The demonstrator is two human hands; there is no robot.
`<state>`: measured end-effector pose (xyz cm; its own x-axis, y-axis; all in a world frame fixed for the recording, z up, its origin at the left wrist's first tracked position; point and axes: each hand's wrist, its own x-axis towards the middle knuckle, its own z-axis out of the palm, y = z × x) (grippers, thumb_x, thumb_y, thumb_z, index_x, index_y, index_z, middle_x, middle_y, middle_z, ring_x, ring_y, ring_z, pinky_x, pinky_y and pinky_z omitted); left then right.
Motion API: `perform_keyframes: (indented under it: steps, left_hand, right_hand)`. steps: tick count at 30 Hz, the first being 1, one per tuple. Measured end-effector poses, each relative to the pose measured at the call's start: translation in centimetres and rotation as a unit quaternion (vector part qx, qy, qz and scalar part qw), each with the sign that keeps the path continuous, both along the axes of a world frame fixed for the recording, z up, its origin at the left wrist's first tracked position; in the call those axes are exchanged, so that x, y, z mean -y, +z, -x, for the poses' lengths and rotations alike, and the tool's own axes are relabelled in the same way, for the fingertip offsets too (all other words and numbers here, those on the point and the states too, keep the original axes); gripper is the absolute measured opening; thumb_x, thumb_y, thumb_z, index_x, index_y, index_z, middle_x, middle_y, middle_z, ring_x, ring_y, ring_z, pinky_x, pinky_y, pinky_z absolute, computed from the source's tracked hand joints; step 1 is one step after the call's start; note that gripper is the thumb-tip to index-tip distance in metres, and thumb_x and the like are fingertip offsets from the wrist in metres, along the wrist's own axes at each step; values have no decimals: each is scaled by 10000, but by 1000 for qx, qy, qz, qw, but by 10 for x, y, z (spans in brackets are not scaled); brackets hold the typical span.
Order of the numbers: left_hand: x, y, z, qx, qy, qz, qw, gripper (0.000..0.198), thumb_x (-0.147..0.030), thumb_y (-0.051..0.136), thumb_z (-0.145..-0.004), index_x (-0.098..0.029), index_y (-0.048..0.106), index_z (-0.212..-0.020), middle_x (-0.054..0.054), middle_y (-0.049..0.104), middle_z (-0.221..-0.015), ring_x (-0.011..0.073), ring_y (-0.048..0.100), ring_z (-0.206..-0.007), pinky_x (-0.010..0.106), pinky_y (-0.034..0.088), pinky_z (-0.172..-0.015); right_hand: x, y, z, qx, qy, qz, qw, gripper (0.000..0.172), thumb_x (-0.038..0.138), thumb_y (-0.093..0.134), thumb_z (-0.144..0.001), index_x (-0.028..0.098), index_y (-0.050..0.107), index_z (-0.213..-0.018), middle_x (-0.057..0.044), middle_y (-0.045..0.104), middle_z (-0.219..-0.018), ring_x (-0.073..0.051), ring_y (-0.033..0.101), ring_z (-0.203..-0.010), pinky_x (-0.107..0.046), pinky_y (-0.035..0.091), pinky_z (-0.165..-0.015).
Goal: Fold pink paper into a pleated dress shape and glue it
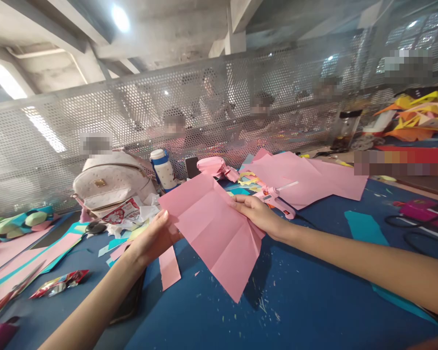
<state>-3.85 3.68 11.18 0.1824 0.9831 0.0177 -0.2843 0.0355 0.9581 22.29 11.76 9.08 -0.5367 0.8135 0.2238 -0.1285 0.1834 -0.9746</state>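
A creased sheet of pink paper [215, 228] is held up between both hands, tilted above the blue tabletop. My left hand [155, 238] pinches its left edge, thumb on the near face and fingers behind. On the upper right edge my right hand [257, 214] grips the sheet, its fingertips partly hidden by the paper. Fold lines cross the sheet, and its right side is bent back. Just beyond my right hand lies a pink glue gun [277, 199]. Under the sheet's left side rests a strip of pink paper [170, 268].
Larger pink sheets [306, 177] lie behind the glue gun. A pale backpack [113, 180] and a white bottle [163, 170] stand at the back left before a perforated metal screen [131, 107]. A snack wrapper [60, 283] lies left; teal paper [365, 227] lies right. People sit beyond the screen.
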Motion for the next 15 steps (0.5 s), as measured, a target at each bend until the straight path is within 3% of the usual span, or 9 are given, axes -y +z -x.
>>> perform_keyframes:
  steps: [6,15]
  left_hand:
    - [1,2,-2,12,-30,-11,999,642,-535,738,-738,-237,574,-1282,111,565,-1373,332,526,-1253,467,472,-987]
    - [1,5,-4,17,-1,-8,1000,606,-383,733,-780,-203,537,-1325,121,610,-1310,324,575,-1192,409,510,-940]
  right_hand:
    - [1,-3,1,17,-1,-27,999,344,509,623,-857,174,639,-930,-31,675,-907,-168,628,-807,-285,477,-721]
    - [5,-8,2,71,-1,-71,995,392,555,569,-875,168,612,-922,-34,644,-894,-170,602,-776,-267,453,-662]
